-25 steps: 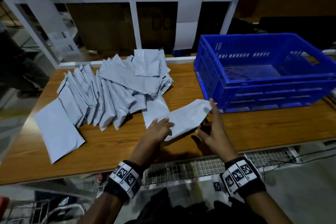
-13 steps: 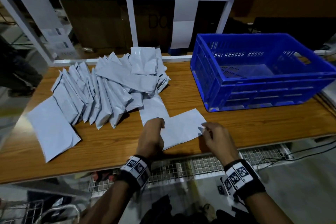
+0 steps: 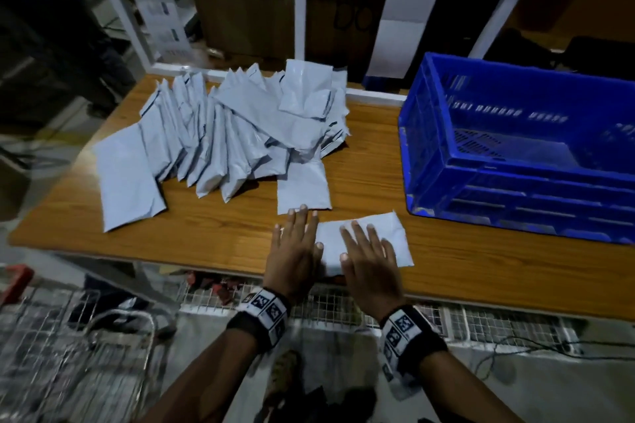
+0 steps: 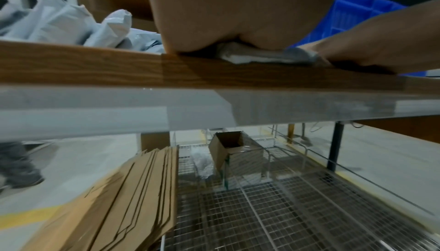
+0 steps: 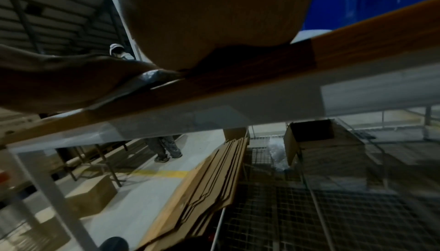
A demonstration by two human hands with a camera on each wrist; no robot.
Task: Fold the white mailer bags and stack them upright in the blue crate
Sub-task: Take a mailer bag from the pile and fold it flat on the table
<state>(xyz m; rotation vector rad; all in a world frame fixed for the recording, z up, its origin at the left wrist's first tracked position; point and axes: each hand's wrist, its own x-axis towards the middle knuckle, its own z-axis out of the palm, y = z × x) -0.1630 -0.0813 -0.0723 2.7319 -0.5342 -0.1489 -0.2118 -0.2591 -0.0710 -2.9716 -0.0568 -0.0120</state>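
Mailer bag (image 3: 364, 240), folded into a short white rectangle, lay flat at the near edge of the wooden table (image 3: 220, 233), pinned beneath both of a worker's hands. The left hand (image 3: 295, 251) rested palm down with fingers straight, its thumb on the bag's left end and its fingertips reaching the near end of a loose bag (image 3: 304, 185) lying just beyond. The right hand (image 3: 369, 261) pressed flat on the middle of the folded bag, fingers spread and extended, gripping nothing. From the left wrist view, the heel of the left hand (image 4: 238, 20) bore down on the folded bag (image 4: 262, 56) at the table's lip. A fanned pile of bags (image 3: 220, 134) covered the left and far part of the table. The blue crate (image 3: 515, 182) stood at the right, just beyond the folded bag and apart from it, its slotted floor bare where visible. Flattened cardboard (image 4: 133, 198) leaned below the table.
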